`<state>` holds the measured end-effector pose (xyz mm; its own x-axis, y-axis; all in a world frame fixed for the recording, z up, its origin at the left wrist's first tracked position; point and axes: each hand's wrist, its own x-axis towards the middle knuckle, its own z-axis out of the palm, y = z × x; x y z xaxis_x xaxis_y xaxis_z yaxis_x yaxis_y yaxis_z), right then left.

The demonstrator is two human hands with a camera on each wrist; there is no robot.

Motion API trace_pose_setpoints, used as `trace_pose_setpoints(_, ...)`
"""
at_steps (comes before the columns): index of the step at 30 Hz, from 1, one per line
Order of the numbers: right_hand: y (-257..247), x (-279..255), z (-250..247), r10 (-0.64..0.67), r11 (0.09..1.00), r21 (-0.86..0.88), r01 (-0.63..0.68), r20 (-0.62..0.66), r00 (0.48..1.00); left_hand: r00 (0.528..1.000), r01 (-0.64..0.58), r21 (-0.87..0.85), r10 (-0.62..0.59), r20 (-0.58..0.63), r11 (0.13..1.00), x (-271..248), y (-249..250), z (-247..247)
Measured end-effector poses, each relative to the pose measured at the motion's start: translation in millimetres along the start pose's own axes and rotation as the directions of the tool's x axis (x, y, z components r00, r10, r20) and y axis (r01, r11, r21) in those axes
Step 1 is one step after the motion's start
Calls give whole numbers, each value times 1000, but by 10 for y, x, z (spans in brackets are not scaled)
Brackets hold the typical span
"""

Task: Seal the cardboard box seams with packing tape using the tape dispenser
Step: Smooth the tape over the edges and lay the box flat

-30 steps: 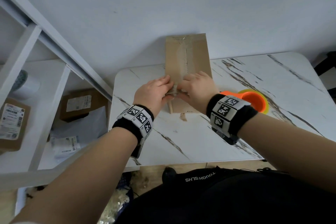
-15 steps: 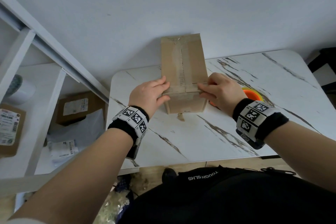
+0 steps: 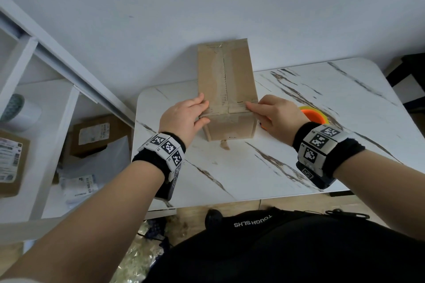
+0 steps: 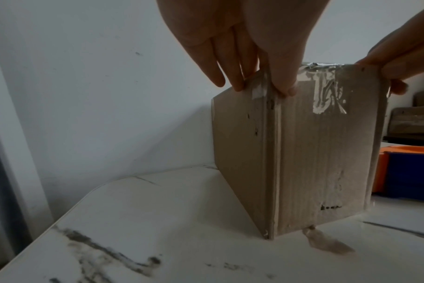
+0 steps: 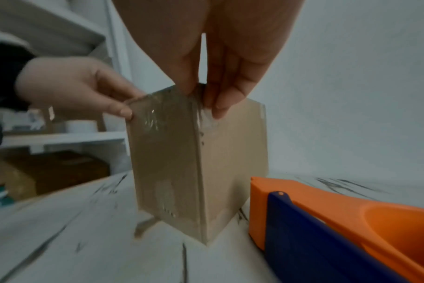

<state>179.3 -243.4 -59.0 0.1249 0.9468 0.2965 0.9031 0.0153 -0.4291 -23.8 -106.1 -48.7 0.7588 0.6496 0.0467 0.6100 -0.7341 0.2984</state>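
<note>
A tall brown cardboard box (image 3: 226, 89) stands on the white marble table (image 3: 253, 172), with clear tape along its top seam and across the near top edge. My left hand (image 3: 203, 110) presses the near left top corner, straight fingers on the side face and thumb on the front (image 4: 286, 90). My right hand (image 3: 264, 110) presses the near right top corner in the same way, fingers (image 5: 218, 107) flat on the taped side. The orange and blue tape dispenser (image 3: 312, 116) lies on the table just right of the box, behind my right hand, held by neither hand.
A small scrap of brown tape (image 3: 224, 145) lies on the table at the box's near foot. White shelves (image 3: 57, 122) with parcels stand to the left. The wall is close behind the box. The near table edge runs in front of my body.
Both hands slid apart from the middle of the box's near top edge to its two corners. The dispenser beside the box is now more hidden behind my right hand.
</note>
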Motion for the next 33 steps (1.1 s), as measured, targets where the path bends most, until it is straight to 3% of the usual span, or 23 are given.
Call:
trace_pose_setpoints(5, -13, -20, 46, 25, 998, -48, -26, -37, 999, 1000, 20, 34, -21, 23, 999, -7, 33, -11)
trace_pose_setpoints(12, -10, -36, -10, 61, 998, -4, -60, 75, 995, 992, -46, 93, 34, 121, 995, -22, -44, -78)
trace_pose_setpoints(17, -27, 29, 32, 134, 990, 47, -133, -8, 991, 998, -25, 47, 22, 66, 999, -6, -40, -41)
trace_pose_setpoints(22, -79, 52, 4, 202, 977, 57, -204, 45, 978, 996, -46, 61, 41, 85, 997, -6, -58, -48)
trace_pose_setpoints(33, -230, 30, -1, 147, 969, -190, -159, -79, 986, 984, -159, 17, 160, -81, 987, 38, -87, 33)
